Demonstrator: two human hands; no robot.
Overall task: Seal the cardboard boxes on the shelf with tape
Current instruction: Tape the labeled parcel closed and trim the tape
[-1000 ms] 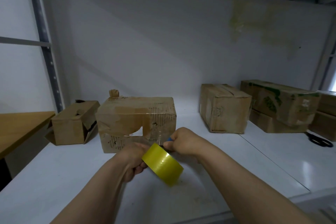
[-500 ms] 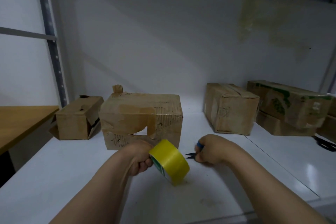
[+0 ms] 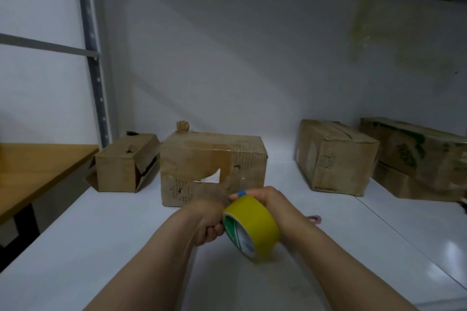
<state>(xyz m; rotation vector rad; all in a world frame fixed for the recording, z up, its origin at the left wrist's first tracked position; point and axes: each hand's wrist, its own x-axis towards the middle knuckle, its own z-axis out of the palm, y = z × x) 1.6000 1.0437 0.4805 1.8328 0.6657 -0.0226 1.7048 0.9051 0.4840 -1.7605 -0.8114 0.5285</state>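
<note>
On my feed both forearms reach in from the bottom edge and meet over the white shelf (image 3: 101, 235). The left hand (image 3: 209, 222) is clenched on the near rim of the yellow tape roll (image 3: 252, 225), fingers curled into its core, holding the roll tilted above the shelf. The right hand (image 3: 274, 206) sits behind the roll with its fingers bent over the top far edge, and a small blue piece (image 3: 241, 193) shows at its fingertips. I cannot tell whether that hand grips the roll or the blue piece. Just beyond the hands stands the torn middle box (image 3: 212, 159), its front ripped open in a ragged hole with white showing through; I see nothing inside it. Just beside it on the left is a smaller box (image 3: 121, 166) with a side flap hanging open, and its inside is dark to me. Well to the right a closed box (image 3: 336, 156) stands alone, and past it a green-printed box (image 3: 414, 146) lies on top of another box (image 3: 409, 185). A small pinkish object (image 3: 314, 218) lies on the shelf near the right forearm. A wooden table (image 3: 38, 166) adjoins the shelf on the left.
</note>
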